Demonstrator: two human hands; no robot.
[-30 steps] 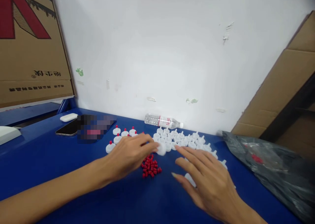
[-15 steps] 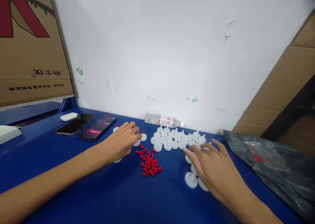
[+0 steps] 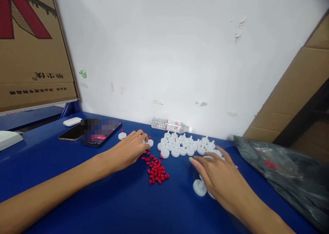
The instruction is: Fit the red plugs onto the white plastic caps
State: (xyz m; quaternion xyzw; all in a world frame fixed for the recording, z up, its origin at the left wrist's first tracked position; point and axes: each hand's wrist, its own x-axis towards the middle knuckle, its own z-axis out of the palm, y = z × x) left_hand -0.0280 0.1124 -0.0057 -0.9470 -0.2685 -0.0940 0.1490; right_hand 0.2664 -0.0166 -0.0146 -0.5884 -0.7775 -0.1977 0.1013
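My left hand (image 3: 132,147) is bent over the table at the left edge of the pile of small red caps (image 3: 156,170); its fingers are curled, and what they hold, if anything, is hidden. Just behind its fingertips sits a white nozzle lid with a red cap on top (image 3: 149,142), and another capped lid (image 3: 122,135) stands farther left. My right hand (image 3: 218,169) hovers with fingers apart over several white lids, one of which (image 3: 199,187) shows below the thumb. A cluster of white nozzle lids (image 3: 176,145) without red caps stands between the hands.
A clear bottle (image 3: 171,125) lies along the wall behind the lids. Two phones (image 3: 104,134) and a white case (image 3: 72,121) rest at the left. A dark plastic bag (image 3: 277,172) covers the right side. Cardboard (image 3: 33,56) stands at the left on the blue table (image 3: 115,199).
My left hand has shifted slightly, uncovering more of the lids behind it. My right hand has moved a little to the left, its fingers still spread.
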